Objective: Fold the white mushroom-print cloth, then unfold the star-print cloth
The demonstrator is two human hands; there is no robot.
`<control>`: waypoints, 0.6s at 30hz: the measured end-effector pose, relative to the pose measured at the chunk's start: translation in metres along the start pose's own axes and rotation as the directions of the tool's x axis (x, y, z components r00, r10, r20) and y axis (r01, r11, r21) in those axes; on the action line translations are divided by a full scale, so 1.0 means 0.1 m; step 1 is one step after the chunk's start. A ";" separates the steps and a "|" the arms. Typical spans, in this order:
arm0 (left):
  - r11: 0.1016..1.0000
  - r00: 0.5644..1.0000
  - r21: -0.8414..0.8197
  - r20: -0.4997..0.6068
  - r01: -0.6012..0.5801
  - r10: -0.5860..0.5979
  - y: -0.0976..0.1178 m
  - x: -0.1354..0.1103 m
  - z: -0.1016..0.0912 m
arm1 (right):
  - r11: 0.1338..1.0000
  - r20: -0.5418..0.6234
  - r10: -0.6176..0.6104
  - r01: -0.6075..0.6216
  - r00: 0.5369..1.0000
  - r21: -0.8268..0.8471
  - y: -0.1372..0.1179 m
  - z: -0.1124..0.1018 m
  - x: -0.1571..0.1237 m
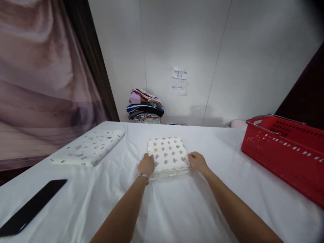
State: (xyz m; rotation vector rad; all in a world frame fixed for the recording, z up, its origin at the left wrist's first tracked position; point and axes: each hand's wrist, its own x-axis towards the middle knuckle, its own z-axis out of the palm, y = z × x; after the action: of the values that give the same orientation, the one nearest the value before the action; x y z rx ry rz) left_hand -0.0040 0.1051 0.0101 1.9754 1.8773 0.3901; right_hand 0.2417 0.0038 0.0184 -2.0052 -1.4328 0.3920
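White cloth under the fingers: a folded cloth [167, 153] printed with grey mushroom shapes, lying flat near the middle of the table [177, 209].
Left fingers: curled against the cloth's edge at its 8 o'clock corner; the tips are tucked out of sight, so I cannot tell whether they pinch it or only press.
Right fingers: curled against the edge at its 4 o'clock corner, tips likewise hidden; grip or mere touch, I cannot tell.
Left hand [146, 164]: knuckles up, resting on the table, with a thin bracelet [144, 176] at the wrist.
Right hand [197, 162]: knuckles up, bare wrist, forearm running back toward 5 o'clock.
Table: covered in a wrinkled white sheet.
Second folded cloth [88, 147]: at 10 o'clock from the hands, pale with small dark prints, well apart.
Black flat object [32, 206]: at 8 o'clock, near the table's edge.
Red basket [286, 152]: at 3 o'clock, plastic with metal handles.
Clothes pile [145, 106]: at 12 o'clock, stacked against the wall beyond the table.
Paper notes [179, 81]: stuck on the wall, above and just right of the pile.
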 end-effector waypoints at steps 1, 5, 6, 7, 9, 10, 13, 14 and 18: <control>1.000 1.000 -0.008 -0.008 0.020 -0.020 0.01 -0.01 -0.01 | 0.999 -0.002 0.041 -0.041 0.999 -0.025 -0.02 0.00 0.10; 0.996 0.997 -0.050 -0.023 0.073 -0.074 0.04 -0.06 -0.06 | 0.973 0.015 0.191 -0.187 0.982 -0.137 -0.12 0.12 0.43; 0.995 0.997 -0.058 -0.021 0.076 -0.077 0.04 -0.07 -0.07 | 0.963 0.022 0.218 -0.212 0.976 -0.165 -0.15 0.17 0.48; 0.995 0.997 -0.064 -0.019 0.077 -0.079 0.04 -0.07 -0.08 | 0.954 0.026 0.240 -0.231 0.970 -0.190 -0.17 0.22 0.51; 0.994 0.996 -0.074 -0.013 0.085 -0.086 0.04 -0.07 -0.09 | 0.936 0.023 0.276 -0.263 0.961 -0.232 -0.20 0.30 0.53; 0.993 0.996 -0.079 -0.011 0.091 -0.092 0.03 -0.07 -0.09 | 0.928 0.019 0.289 -0.276 0.957 -0.250 -0.21 0.33 0.53; 0.990 0.994 -0.096 -0.015 0.106 -0.108 0.00 -0.06 -0.07 | 0.910 0.015 0.312 -0.295 0.950 -0.290 -0.19 0.38 0.50; 0.989 0.994 -0.102 -0.018 0.107 -0.110 -0.01 -0.06 -0.07 | 0.907 0.017 0.314 -0.294 0.949 -0.300 -0.18 0.39 0.50; 0.986 0.994 -0.130 -0.018 0.102 -0.105 -0.05 -0.06 -0.05 | 0.899 0.028 0.306 -0.279 0.952 -0.337 -0.14 0.39 0.49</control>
State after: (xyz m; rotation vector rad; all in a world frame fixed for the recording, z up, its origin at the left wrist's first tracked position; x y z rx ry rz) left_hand -0.0108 0.0997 0.0123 1.7886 1.9101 0.4945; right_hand 0.2265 0.0647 0.0042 -2.5185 -1.3109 0.3827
